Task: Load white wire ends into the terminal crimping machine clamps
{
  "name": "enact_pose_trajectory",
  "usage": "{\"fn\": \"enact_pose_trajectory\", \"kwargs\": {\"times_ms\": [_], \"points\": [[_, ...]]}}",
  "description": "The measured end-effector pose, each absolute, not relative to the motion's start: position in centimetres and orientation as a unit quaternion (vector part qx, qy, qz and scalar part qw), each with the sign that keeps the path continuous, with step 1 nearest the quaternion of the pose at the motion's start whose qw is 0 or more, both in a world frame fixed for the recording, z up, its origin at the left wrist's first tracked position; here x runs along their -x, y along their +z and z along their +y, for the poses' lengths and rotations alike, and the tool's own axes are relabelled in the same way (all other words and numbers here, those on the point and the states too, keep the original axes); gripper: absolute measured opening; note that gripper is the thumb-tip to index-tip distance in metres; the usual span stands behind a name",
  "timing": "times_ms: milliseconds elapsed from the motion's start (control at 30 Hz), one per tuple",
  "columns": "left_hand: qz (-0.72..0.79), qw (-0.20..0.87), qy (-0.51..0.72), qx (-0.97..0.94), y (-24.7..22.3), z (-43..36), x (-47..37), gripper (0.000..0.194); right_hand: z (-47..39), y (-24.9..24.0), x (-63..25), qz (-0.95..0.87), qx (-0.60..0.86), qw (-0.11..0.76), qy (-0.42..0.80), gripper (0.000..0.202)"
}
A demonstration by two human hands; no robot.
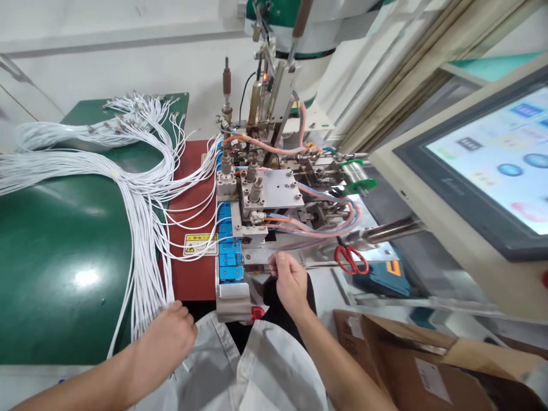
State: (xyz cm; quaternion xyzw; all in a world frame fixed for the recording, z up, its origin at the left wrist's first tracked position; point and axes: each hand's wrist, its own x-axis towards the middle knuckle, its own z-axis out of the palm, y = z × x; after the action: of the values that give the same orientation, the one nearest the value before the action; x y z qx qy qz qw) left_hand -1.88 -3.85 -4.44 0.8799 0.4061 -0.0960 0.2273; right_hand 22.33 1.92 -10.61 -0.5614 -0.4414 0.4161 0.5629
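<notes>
My left hand [173, 331] is closed at the lower end of a thick bundle of white cables [143, 245], with white cable ends poking out below it. My right hand [291, 282] has its fingers curled in by the front of the machine; whatever it may pinch is hidden. A row of blue clamps [230, 251] stands between the hands, nearer the right one. Several single white cables run from the bundle into these clamps. Above them sits the metal machine head [274, 188] with orange and blue air hoses.
Red-handled scissors [351, 260] lie on the machine's right side, near a green-flanged spool [359, 177]. A touch screen [500, 154] juts in from the right. Open cardboard boxes [411, 359] stand below it. The green tabletop [64, 262] extends left, and a warning label [200, 244] marks the red plate.
</notes>
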Motion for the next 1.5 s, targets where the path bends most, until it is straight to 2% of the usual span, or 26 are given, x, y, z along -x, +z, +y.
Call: {"fn": "enact_pose_trajectory", "kwargs": {"times_ms": [67,133,300,400,700,800,933,1167,1333,1500], "points": [[0.380,0.227,-0.111,-0.890,-4.2,-3.3,1.6,0.025,1.8,-10.4,-22.3,-0.440,0.560,0.565,0.417,0.039],[0.365,0.246,-0.075,-0.895,-3.3,-2.0,0.9,0.020,1.5,-10.2,-22.0,-0.440,0.560,0.562,0.422,0.038],[0.471,0.258,0.174,-0.825,-2.1,0.9,-2.2,0.021,0.1,-8.9,-21.0,-0.460,0.483,0.577,0.472,0.023],[0.497,0.272,0.228,-0.792,-2.6,1.6,-3.8,0.018,-0.4,-8.1,-20.5,-0.464,0.440,0.599,0.483,0.019],[0.499,0.320,0.244,-0.767,-3.7,1.8,-4.4,0.018,0.4,-7.1,-19.4,-0.504,0.507,0.540,0.444,0.007],[0.504,0.318,0.253,-0.762,-3.5,1.6,-4.4,0.022,0.7,-6.5,-19.4,-0.562,0.514,0.518,0.390,0.011],[0.505,0.313,0.261,-0.761,-3.4,1.6,-4.6,0.014,0.8,-5.8,-19.8,-0.624,0.489,0.514,0.328,0.011],[0.473,0.321,0.308,-0.760,-2.9,1.6,-5.9,0.017,0.5,-4.9,-20.9,-0.650,0.482,0.521,0.273,0.010],[0.473,0.416,0.275,-0.727,-2.9,2.1,-5.7,0.022,1.0,-5.5,-20.9,-0.655,0.483,0.496,0.302,0.011],[0.517,0.446,0.288,-0.671,-3.6,2.6,-5.5,0.022,1.1,-7.0,-20.0,-0.542,0.525,0.540,0.371,0.014]]}}
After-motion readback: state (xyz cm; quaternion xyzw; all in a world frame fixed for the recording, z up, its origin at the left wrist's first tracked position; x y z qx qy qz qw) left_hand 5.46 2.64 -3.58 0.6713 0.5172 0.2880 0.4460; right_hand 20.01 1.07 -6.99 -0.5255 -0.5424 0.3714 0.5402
